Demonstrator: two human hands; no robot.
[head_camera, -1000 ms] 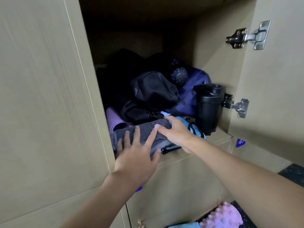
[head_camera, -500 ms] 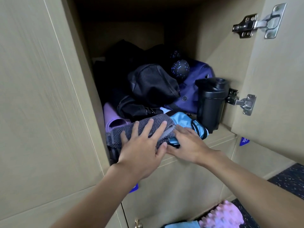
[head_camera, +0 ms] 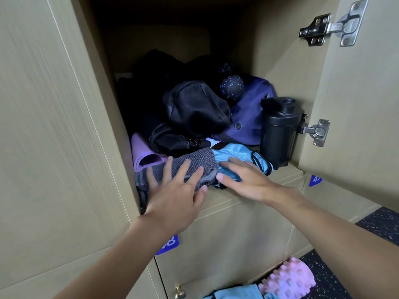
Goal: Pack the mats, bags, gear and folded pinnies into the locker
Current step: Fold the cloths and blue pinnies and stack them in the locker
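Locker open, or can you not tell?
Open; its door stands out to the right on two metal hinges; the compartment is crowded.
What lies inside?
At the back a black bag is heaped on darker things I cannot make out; a purple bag sits to its right, with a dark speckled ball on top between the two; a black bottle stands upright against the right wall; a rolled purple mat lies along the left wall, its open end facing out.
And at the front edge?
A folded grey ribbed cloth on the left, touching the mat; a folded blue pinnie just beside it on the right, near the bottle.
How are the hands?
The left hand lies flat on the grey cloth, fingers spread wide, gripping nothing; the right hand lies flat on the blue pinnie, fingers straight and close together, thumb reaching towards the cloth.
Anything outside?
Below, on a dark speckled floor, a pink knobbly roller lies beside more blue fabric; a blue number tag on the lower door is partly hidden by the left wrist.
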